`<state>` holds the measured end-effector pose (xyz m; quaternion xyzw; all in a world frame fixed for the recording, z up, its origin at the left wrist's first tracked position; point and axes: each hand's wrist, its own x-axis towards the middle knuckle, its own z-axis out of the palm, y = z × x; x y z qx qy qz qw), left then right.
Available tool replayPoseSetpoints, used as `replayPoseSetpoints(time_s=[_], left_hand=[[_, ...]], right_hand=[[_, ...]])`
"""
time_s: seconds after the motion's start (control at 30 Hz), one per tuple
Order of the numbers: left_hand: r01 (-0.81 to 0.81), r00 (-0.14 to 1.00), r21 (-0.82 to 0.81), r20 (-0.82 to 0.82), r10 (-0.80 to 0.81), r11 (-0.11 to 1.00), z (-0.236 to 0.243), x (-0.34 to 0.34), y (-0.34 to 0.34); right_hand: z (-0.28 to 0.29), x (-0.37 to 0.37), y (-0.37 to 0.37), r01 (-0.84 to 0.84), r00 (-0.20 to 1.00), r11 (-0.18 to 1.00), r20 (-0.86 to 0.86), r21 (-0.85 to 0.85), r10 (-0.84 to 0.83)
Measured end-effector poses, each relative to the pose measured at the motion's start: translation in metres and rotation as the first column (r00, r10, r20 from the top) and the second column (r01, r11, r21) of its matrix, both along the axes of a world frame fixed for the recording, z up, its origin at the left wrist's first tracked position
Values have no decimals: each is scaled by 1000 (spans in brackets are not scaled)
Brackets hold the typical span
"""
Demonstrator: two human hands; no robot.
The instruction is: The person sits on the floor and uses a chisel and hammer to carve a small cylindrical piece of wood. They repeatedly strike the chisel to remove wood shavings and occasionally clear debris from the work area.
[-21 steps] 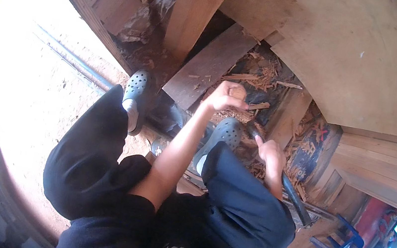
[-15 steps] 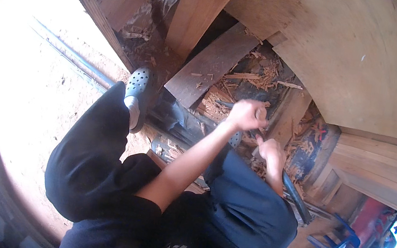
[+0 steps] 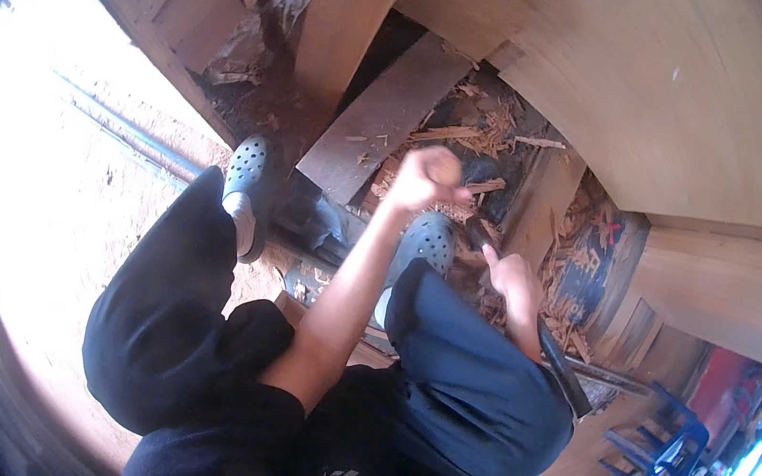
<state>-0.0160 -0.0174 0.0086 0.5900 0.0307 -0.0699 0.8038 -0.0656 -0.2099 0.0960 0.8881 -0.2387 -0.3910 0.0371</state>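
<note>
Item: one dark bar (image 3: pixel 565 378), located on the person's right, alongside the right trouser leg (image 3: pixel 476 395). Its long axis runs slantwise, from the ground before the person back to a blunt end just beside the right knee. The right hand (image 3: pixel 514 280) is the nearer of the two and grips the bar toward its forward end, thumb laid along it. The left hand (image 3: pixel 415 183) is curled round a tan round-ended piece (image 3: pixel 446 163), beyond the forward end and to the left of it; from where I stand, the gap between that hand and the bar looks small.

Surroundings, working outward: a grey clog (image 3: pixel 429 237) sits just left of the bar's forward end. Splintered wood chips (image 3: pixel 490 139) lie beyond the hands, with a dark plank (image 3: pixel 372 126) to their left and a pale board (image 3: pixel 544 202) to their right. A large wooden panel (image 3: pixel 659 101) stands further off.

Not verified: the right wrist and forearm cover the bar's middle. The left hand is blurred and hides most of its piece, so the kind cannot be established. Whether the bar's forward tip touches the chips cannot be determined.
</note>
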Motion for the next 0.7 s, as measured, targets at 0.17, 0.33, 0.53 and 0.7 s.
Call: replayPoseSetpoints(time_s=[0.17,0.33,0.53,0.7], left_hand=[[-67,998,-62,15,68,996,21,-4,0],[-3,944,-35,331,14,999,75,6,-38],[5,956,-251,287,70,968,100,14,-58],[-38,999,-148,-20,35,988,42,2,-63]], right_hand=[[3,8,2,28,998,998,-67,63,-24],[3,6,5,-25,1000,999,-10,39,26],[-10,-2,-11,-70,997,995,39,71,68],[-26,-14,-33,-9,997,996,74,89,2]])
